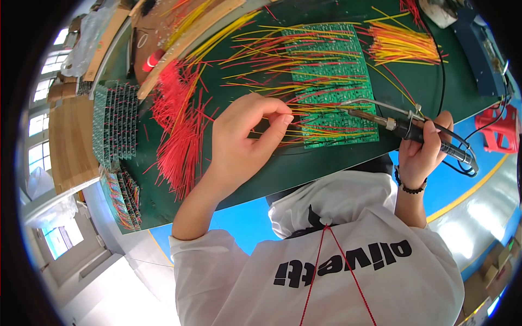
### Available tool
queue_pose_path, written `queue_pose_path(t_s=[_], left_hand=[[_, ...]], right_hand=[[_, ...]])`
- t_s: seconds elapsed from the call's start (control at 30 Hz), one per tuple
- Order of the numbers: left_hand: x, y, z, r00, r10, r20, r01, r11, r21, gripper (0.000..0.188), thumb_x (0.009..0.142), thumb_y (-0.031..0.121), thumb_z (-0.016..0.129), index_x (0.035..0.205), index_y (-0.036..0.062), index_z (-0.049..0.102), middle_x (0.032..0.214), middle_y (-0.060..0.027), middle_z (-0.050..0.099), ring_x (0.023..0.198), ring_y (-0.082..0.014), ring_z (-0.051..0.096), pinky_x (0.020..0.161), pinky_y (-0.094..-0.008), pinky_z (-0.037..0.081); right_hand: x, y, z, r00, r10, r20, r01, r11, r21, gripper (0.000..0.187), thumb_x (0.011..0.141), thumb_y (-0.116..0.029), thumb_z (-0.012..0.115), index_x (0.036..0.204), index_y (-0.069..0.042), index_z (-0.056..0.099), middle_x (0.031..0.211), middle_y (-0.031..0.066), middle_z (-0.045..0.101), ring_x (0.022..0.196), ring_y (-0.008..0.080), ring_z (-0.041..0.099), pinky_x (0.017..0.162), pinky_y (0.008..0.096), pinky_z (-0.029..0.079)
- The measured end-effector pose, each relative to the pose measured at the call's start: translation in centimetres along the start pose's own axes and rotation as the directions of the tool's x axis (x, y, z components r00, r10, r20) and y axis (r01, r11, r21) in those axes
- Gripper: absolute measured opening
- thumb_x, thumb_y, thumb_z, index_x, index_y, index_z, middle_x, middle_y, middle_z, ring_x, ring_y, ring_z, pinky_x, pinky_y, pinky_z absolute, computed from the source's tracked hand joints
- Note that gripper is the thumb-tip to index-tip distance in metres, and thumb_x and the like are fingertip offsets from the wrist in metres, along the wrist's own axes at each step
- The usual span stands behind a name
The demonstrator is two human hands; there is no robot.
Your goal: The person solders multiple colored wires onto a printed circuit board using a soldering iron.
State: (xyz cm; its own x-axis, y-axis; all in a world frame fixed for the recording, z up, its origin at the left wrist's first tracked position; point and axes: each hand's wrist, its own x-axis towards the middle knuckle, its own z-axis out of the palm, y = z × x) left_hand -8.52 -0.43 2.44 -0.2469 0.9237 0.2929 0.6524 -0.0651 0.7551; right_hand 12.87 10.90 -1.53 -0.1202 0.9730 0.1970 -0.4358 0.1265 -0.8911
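My right hand [424, 148] is wrapped round the black handle of a soldering iron [405, 129]. A thin metal tube runs alongside the iron, and both point left over the green circuit board panel [371, 120]. The iron's tip is over the lower part of the panel; whether it touches cannot be made out. At the panel's left edge, my left hand [239, 136] pinches thumb and forefinger together on a thin wire, its colour hard to tell. Rows of red and yellow wires [266, 54] stick out leftward from the panel.
Loose red wires [176, 146] lie heaped left of my left hand. Red and yellow wires [405, 43] lie bundled beyond the panel. Stacked boards [115, 122] stand at the table's left end, near a wooden strip [190, 43]. A black cable [443, 76] crosses the right side.
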Motion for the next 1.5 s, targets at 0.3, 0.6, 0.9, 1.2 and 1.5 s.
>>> queue_pose_path(t_s=[0.3, 0.6, 0.9, 1.2, 1.5], left_hand=[[0.7, 1.8, -0.9, 0.95, 0.309, -0.037, -0.272, 0.882, 0.386, 0.019, 0.059, -0.004, 0.067, 0.073, 0.0034, 0.058, 0.071, -0.0061, 0.055, 0.059, -0.0185, 0.054, 0.048, -0.0264, 0.041], [0.3, -0.2, 2.4, 0.963, 0.245, 0.112, -0.262, 0.948, 0.183, 0.012, 0.064, -0.005, 0.064, 0.072, 0.0005, 0.057, 0.094, -0.0138, 0.063, 0.073, -0.019, 0.061, 0.061, -0.024, 0.05], [-0.2, -1.5, 3.4, 0.961, 0.261, 0.091, -0.273, 0.948, 0.162, 0.015, 0.064, -0.004, 0.067, 0.075, -0.0002, 0.057, 0.093, -0.0148, 0.063, 0.076, -0.0208, 0.063, 0.062, -0.0248, 0.051], [-0.4, -1.6, 3.7, 0.963, 0.252, 0.092, -0.264, 0.95, 0.166, 0.012, 0.067, -0.003, 0.066, 0.076, -0.0019, 0.058, 0.092, -0.0145, 0.063, 0.075, -0.0206, 0.063, 0.062, -0.0244, 0.051], [-0.3, -1.3, 3.8, 0.969, 0.235, 0.077, -0.244, 0.956, 0.162, 0.011, 0.066, -0.003, 0.066, 0.074, -0.0011, 0.058, 0.091, -0.0135, 0.063, 0.074, -0.0192, 0.063, 0.06, -0.0237, 0.051]], right_hand=[[-0.2, 0.1, -2.0, 0.998, -0.049, -0.046, 0.048, 0.998, -0.037, 0.015, 0.075, -0.004, 0.05, 0.07, -0.007, 0.036, 0.056, 0.006, 0.051, 0.034, 0.0024, 0.028, 0.032, 0.0155, 0.026], [-0.3, 0.5, -1.5, 0.998, -0.036, 0.058, 0.037, 0.999, -0.02, 0.019, 0.075, -0.004, 0.05, 0.069, -0.008, 0.033, 0.048, -0.0001, 0.04, 0.032, 0.0016, 0.027, 0.03, 0.0154, 0.026], [0.9, -0.2, -2.5, 0.983, -0.11, -0.145, 0.091, 0.987, -0.131, 0.019, 0.078, -0.005, 0.047, 0.067, -0.01, 0.033, 0.045, -0.0011, 0.037, 0.03, 0.0027, 0.025, 0.035, 0.0165, 0.032], [1.8, -0.8, -5.7, 0.97, -0.142, -0.196, 0.088, 0.961, -0.261, 0.019, 0.08, -0.011, 0.04, 0.062, -0.009, 0.034, 0.04, -0.0031, 0.024, 0.032, 0.0062, 0.018, 0.04, 0.0198, 0.029], [1.4, -0.7, -4.6, 0.979, -0.16, -0.124, 0.136, 0.974, -0.181, 0.018, 0.081, -0.012, 0.039, 0.064, -0.01, 0.031, 0.039, -0.003, 0.025, 0.031, 0.0062, 0.02, 0.036, 0.0213, 0.028]])
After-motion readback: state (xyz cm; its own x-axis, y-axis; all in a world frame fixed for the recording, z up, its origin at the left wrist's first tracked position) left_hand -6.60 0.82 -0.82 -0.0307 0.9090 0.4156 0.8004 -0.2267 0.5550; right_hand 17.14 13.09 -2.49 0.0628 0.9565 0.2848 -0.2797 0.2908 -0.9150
